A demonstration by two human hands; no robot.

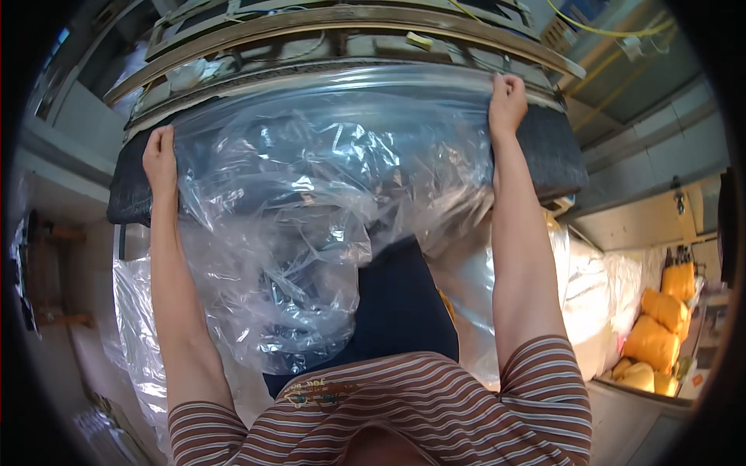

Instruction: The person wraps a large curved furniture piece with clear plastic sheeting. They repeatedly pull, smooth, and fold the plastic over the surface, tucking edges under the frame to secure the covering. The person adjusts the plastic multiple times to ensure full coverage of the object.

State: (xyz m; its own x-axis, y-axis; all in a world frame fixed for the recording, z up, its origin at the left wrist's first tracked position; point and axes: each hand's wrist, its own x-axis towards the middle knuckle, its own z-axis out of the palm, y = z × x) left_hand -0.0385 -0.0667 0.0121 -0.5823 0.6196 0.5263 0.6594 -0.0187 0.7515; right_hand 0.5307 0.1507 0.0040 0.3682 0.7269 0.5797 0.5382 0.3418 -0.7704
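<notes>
A wide sheet of clear plastic film [311,151] stretches between my two hands. My left hand [161,155] is closed on its left edge, and my right hand [507,105] pinches the far right corner. Both arms reach forward, wide apart. The film's far edge lies fairly straight along a dark, table-like surface [540,151]; its near part hangs crumpled over the front and against my dark trousers. Under the film, the dark surface shows through. Beyond the film's far edge runs a long bar or frame [350,17].
A small yellowish block [419,40] rests on the frame at the back. More clear plastic lies in heaps at the lower left [140,311] and right [598,295]. Orange-yellow bundles [657,334] are stacked at the far right. A yellow hose or cable [614,31] crosses the upper right.
</notes>
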